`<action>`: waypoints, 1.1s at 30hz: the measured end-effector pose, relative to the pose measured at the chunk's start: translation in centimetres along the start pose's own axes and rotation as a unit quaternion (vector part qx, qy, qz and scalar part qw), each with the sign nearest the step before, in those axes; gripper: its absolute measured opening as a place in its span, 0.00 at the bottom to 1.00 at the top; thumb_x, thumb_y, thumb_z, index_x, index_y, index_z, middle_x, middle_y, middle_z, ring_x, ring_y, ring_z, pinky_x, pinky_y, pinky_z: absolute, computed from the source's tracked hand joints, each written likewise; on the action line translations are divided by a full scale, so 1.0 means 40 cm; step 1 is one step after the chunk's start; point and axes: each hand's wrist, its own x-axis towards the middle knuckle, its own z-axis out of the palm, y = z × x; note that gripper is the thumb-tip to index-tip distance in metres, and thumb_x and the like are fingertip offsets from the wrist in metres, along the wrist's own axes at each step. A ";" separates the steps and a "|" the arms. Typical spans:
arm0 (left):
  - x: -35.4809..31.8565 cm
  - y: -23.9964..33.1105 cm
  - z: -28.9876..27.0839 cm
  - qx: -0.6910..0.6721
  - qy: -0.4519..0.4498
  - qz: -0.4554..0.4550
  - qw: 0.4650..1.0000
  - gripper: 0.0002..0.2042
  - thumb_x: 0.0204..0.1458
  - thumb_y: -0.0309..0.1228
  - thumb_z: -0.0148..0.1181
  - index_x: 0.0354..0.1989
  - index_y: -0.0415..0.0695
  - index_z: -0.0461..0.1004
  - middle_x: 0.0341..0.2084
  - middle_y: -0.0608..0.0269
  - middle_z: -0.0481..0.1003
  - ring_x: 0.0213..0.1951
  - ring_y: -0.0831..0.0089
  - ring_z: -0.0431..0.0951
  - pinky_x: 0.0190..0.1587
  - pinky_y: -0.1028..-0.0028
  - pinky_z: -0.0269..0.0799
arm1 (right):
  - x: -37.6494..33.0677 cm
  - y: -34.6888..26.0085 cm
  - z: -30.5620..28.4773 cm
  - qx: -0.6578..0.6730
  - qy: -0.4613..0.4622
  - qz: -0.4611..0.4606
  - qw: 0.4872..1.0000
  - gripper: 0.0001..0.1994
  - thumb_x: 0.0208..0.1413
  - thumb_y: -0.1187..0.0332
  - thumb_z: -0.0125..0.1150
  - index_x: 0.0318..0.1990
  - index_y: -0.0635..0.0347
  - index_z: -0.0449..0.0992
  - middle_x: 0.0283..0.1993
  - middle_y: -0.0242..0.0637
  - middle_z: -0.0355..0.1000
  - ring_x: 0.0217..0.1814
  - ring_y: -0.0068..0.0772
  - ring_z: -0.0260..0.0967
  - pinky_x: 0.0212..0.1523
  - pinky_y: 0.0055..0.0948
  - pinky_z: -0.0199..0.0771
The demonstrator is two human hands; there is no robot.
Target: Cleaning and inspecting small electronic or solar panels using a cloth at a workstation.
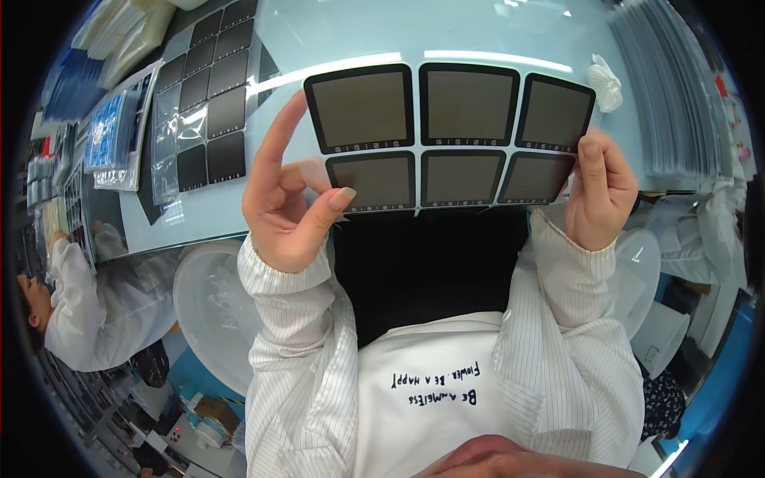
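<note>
Here's the sheet of six dark panels [456, 143], held up above the near edge of the pale blue surface [343, 32], three panels in the upper row, three in the lower, with a pale border running between them. Both hands are on it! On the left side, the left hand [283, 211] has its fingers grasping the edge: the thumb lies across the lower left corner, while the index finger stretches up along the side to the upper corner. Over on the other side, the right hand [598, 187] grasps the right edge, thumb in front, the other fingers curled in.

Look beyond the left hand: more dark panels [227, 111] lie in a grid on the surface, a blue plastic-wrapped bundle [111, 131] farther left. Up past the right hand sits a crumpled white wad [606, 84], and beside it a tall stack of thin sheets [669, 95] at the right. And off at far left, a co-worker in a white coat [96, 311], one hand raised toward the bench things.
</note>
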 end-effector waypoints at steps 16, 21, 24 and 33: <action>-0.001 -0.003 0.013 -0.028 0.050 -0.015 0.998 0.37 0.49 0.21 0.62 0.66 0.29 0.48 0.20 0.63 0.76 0.20 0.83 0.72 0.27 0.86 0.65 | -0.022 -0.016 0.011 0.026 0.031 -0.013 0.999 0.09 0.60 0.70 0.58 0.32 0.67 0.75 0.23 0.26 0.64 0.21 0.13 0.55 0.20 0.15 0.51; -0.015 -0.011 -0.002 -0.058 0.049 -0.017 0.997 0.33 0.50 0.26 0.63 0.62 0.29 0.56 0.23 0.63 0.76 0.23 0.82 0.72 0.29 0.85 0.65 | -0.031 -0.025 0.012 0.058 0.062 -0.037 0.996 0.07 0.59 0.71 0.59 0.33 0.67 0.75 0.25 0.26 0.66 0.22 0.11 0.54 0.21 0.14 0.50; -0.012 -0.012 0.000 -0.046 0.042 -0.022 0.998 0.26 0.51 0.29 0.63 0.56 0.28 0.64 0.24 0.62 0.76 0.24 0.80 0.72 0.30 0.83 0.65 | -0.008 -0.051 0.017 0.046 0.114 -0.069 0.990 0.06 0.58 0.71 0.60 0.35 0.67 0.76 0.28 0.28 0.71 0.25 0.12 0.59 0.26 0.13 0.57; -0.005 0.009 -0.021 0.004 -0.038 -0.066 0.997 0.10 0.53 0.27 0.58 0.23 0.35 0.71 0.18 0.65 0.71 0.20 0.80 0.66 0.25 0.81 0.61 | 0.039 -0.080 -0.015 0.029 0.083 -0.093 0.992 0.08 0.58 0.69 0.61 0.41 0.64 0.79 0.29 0.32 0.76 0.18 0.13 0.59 0.19 0.13 0.54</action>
